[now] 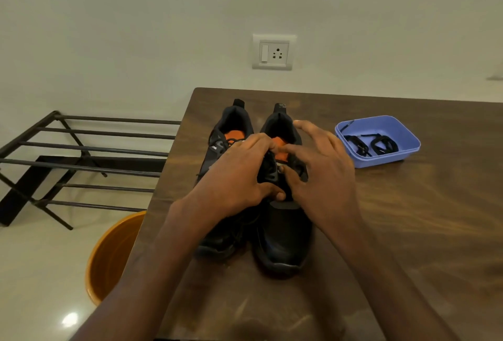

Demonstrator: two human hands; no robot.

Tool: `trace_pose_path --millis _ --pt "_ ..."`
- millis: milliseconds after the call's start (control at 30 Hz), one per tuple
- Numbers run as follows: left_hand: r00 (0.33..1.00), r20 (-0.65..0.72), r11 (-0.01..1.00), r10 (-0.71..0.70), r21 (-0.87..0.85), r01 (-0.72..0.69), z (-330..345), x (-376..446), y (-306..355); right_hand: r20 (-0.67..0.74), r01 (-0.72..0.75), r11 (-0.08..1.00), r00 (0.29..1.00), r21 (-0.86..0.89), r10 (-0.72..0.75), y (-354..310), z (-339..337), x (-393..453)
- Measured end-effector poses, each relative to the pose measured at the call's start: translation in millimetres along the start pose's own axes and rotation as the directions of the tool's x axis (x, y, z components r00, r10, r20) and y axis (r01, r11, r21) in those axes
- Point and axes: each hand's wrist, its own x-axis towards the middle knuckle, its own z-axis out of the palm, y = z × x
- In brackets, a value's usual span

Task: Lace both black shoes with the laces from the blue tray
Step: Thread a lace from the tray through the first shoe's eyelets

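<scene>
Left hand and right hand each apply a curled-finger grip at the lacing area of the right black shoe, apparently pinching its lace. The left black shoe stands touching it on the brown surface. The blue tray, holding two coiled black laces, sits near the right hand.

left shoe: middle hidden under the left hand
right shoe: eyelets mostly covered by both hands
right hand: what its fingertips hold cannot be told
orange tub: partly behind the surface
surface: cut off at right and bottom edges
</scene>
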Motion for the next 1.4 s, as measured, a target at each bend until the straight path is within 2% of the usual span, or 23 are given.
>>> trace_pose_path --millis 233,300,367,400,433,467,533,600,667,700,733,800,867,900,933,1000,1067,1133,1200,1233,1300,1367,1400 --pt "1.0 -0.018 1.0 -0.014 -0.022 0.013 0 -2 3 0.025 -0.035 0.999 0.999 -0.001 0.035 7 9 -1" --pt "1.0 -0.009 0.999 -0.021 -0.027 0.021 -1 -2 3 -0.105 -0.101 0.993 0.989 0.064 0.107 8 6 -1" --pt "1.0 -0.008 0.999 -0.029 -0.034 0.028 -1 -2 4 -0.317 -0.239 0.942 0.897 0.234 0.307 8 -4 -3" --pt "0.999 -0.011 0.999 -0.031 -0.036 0.031 -2 -3 4 -0.402 -0.27 0.928 0.843 0.258 0.357 8 -8 -4" --pt "0.999 -0.013 0.999 -0.03 -0.036 0.03 -2 -2 4 -0.461 -0.269 0.94 0.82 0.21 0.338 8 -9 -6" --pt "0.999 -0.016 0.999 -0.028 -0.035 0.028 -2 -2 4 -0.475 -0.239 0.961 0.836 0.137 0.275 7 -9 -7" --pt "0.999 -0.022 0.999 -0.027 -0.032 0.026 -1 -2 4 -0.375 -0.144 0.99 0.917 0.001 0.134 5 -5 -7" --pt "0.999 -0.03 0.999 -0.025 -0.029 0.024 0 -2 4 -0.173 -0.063 0.993 0.984 -0.096 0.046 -2 -1 -5" --pt "0.999 -0.028 0.999 -0.023 -0.035 0.022 0 -2 3 0.027 -0.026 0.992 0.999 -0.121 0.03 -6 7 -4" --pt "0.999 -0.026 0.999 -0.026 -0.04 0.025 0 -2 2 0.058 -0.027 0.993 0.998 -0.111 0.034 -5 10 -4" --pt "0.999 -0.023 0.998 -0.032 -0.046 0.031 0 -2 2 0.031 -0.042 0.994 0.998 -0.102 0.046 -4 10 -5" --pt "0.999 -0.019 0.997 -0.049 -0.056 0.047 -1 -2 3 -0.162 -0.151 0.988 0.976 -0.015 0.147 4 6 -4" --pt "0.998 -0.014 0.997 -0.053 -0.06 0.052 -1 -2 3 -0.397 -0.267 0.955 0.868 0.131 0.298 12 -6 -3" --pt "0.998 -0.014 0.997 -0.054 -0.063 0.053 -2 -2 3 -0.472 -0.299 0.946 0.82 0.128 0.323 14 -11 -3" --pt "0.998 -0.017 0.997 -0.052 -0.064 0.051 -2 -2 3 -0.502 -0.316 0.946 0.807 0.074 0.309 13 -14 -3" --pt "0.998 -0.021 0.997 -0.055 -0.06 0.053 -2 -2 3 -0.404 -0.265 0.961 0.889 -0.075 0.214 5 -12 -4" --pt "0.999 -0.02 0.997 -0.051 -0.059 0.049 -2 -2 3 -0.193 -0.137 0.977 0.976 -0.163 0.105 -8 -4 -6" --pt "0.999 -0.024 0.997 -0.035 -0.066 0.033 -2 -2 3 0.03 -0.077 0.982 0.996 -0.173 0.084 -15 4 -5" --pt "0.999 -0.026 0.997 -0.033 -0.07 0.031 -2 -2 3 0.106 -0.099 0.985 0.988 -0.142 0.114 -15 8 -4" --pt "0.999 -0.024 0.997 -0.039 -0.071 0.038 -2 -3 3 0.065 -0.122 0.985 0.989 -0.122 0.13 -13 8 -5" --pt "0.998 -0.02 0.996 -0.055 -0.074 0.053 -3 -3 4 -0.169 -0.202 0.979 0.966 -0.033 0.194 -6 3 -6" --pt "0.998 -0.014 0.995 -0.057 -0.081 0.055 -3 -3 6 -0.439 -0.264 0.958 0.852 0.109 0.285 6 -10 -4" --pt "0.998 -0.015 0.995 -0.057 -0.084 0.055 -4 -3 5 -0.511 -0.267 0.956 0.809 0.12 0.291 11 -16 -2"
